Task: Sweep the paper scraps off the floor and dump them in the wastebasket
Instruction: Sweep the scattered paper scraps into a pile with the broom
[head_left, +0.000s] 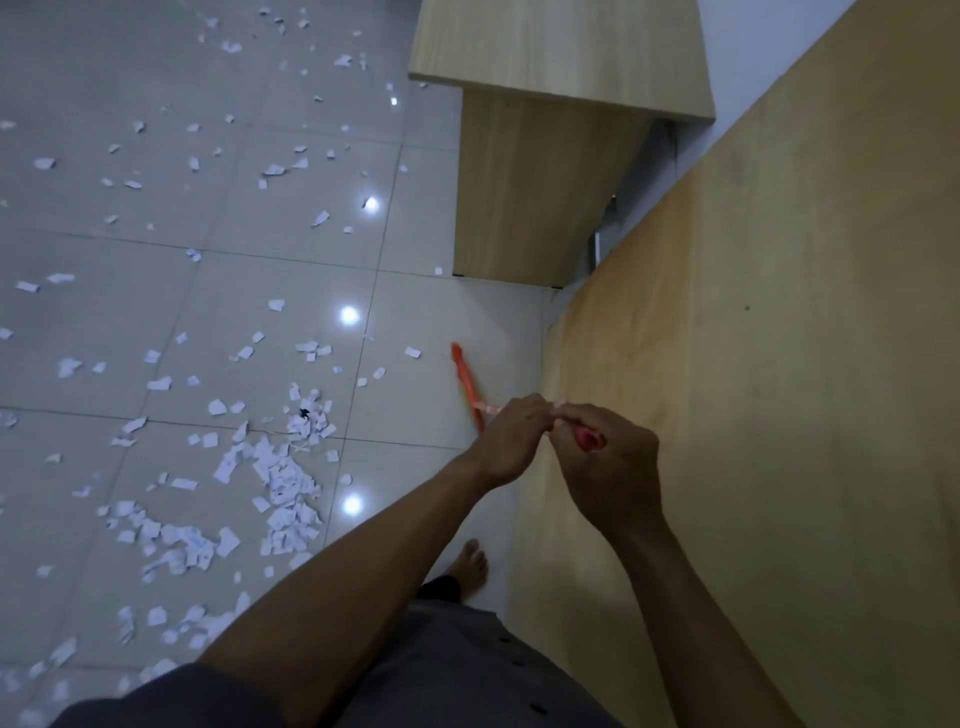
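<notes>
— Watching the head feed from here, I have both hands in view. Ask away.

— What are they doing?

— They are together, touching, where the edge of the desk (779, 364) crosses my view. The right hand (608, 467) is clenched round the red end of an orange handle (465, 379). The left hand (511, 441) has its fingers (527, 408) curled on the same handle, just ahead of the right.

— Which tool is it?

— I cannot tell. I see only the handle. It slants away from the hands over the floor (104, 93), and its far tip points towards a wooden unit (519, 197) at the top of the frame.

— And the paper scraps?

— The paper scraps (283, 483) all lie on the grey tiles, to the left of the hands. They are thickest in a loose heap beside the left forearm. From there they thin into single white bits scattered up to the top-left corner. A few lie near the handle's tip.

— What else do you see?

— The pale wood desk runs down the whole right side. A bare foot (470, 564) stands on the tiles below the hands, between the heap and the desk. Dark shorts (441, 675) fill the bottom edge. I also see round light reflections (349, 315) on the glossy tiles.
</notes>
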